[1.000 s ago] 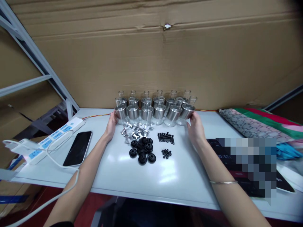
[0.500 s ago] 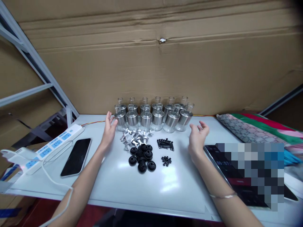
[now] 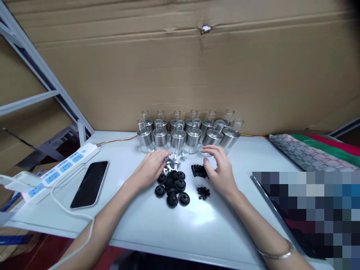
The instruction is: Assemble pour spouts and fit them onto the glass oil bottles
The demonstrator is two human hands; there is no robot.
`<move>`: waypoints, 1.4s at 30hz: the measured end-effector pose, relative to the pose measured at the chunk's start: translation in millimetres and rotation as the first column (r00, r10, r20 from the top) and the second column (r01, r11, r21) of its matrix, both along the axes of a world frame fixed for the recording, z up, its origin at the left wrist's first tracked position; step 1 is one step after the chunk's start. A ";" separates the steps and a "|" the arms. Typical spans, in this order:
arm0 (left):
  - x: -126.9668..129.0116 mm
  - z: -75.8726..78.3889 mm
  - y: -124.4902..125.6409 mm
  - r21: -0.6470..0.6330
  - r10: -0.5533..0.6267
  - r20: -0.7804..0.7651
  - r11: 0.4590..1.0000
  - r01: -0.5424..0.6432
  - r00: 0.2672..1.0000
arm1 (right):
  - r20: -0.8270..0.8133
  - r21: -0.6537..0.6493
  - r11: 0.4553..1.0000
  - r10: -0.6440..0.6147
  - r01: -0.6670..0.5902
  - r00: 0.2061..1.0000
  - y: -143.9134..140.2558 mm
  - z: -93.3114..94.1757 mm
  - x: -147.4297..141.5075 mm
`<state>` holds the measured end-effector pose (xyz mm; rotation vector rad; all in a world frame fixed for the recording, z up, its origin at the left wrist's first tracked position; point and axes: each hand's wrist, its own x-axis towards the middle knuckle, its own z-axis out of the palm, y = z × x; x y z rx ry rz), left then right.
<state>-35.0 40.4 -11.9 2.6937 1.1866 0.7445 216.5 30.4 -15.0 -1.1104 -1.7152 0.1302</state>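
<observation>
Now our left hand (image 3: 152,167) lies flat and open on the shiny metal bits (image 3: 173,162) in the middle of the picture. Our right hand (image 3: 221,170), fingers curled and holding nothing, touches the small black clips (image 3: 198,171) on the counter (image 3: 140,217). We should pinch just one, slowly.

**Metal, Rubber and Gloss on a White Tabletop**

Under the left hand (image 3: 150,168) lay bright, shiny metal fittings (image 3: 173,162). Beyond both hands stood clear glass bottles (image 3: 178,137) with brushed metal collars. Between the hands sat matt black rubber-like caps (image 3: 173,185). The tabletop (image 3: 140,221) looked smooth and glossy; behind it rose rough, creased cardboard (image 3: 180,75).
</observation>
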 end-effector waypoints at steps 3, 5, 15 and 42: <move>-1.0 -3.4 1.3 -0.089 0.043 0.031 0.995 -0.040 0.999 | 0.065 0.032 0.999 0.013 -0.015 0.998 -1.6 -0.7 -2.9; -2.1 -7.2 3.4 -0.126 0.048 0.052 0.991 -0.041 0.997 | 0.056 0.048 0.999 0.003 -0.006 0.998 -2.6 0.5 -4.3; -2.7 -6.7 7.1 0.047 0.016 -0.017 0.999 -0.015 1.000 | -0.046 0.090 0.990 -0.108 0.112 0.993 -3.7 7.8 -1.5; 21.6 0.1 -7.0 0.264 -0.031 0.453 0.959 -0.101 0.891 | -0.004 0.120 0.991 -0.059 0.059 0.998 -5.1 7.5 -4.6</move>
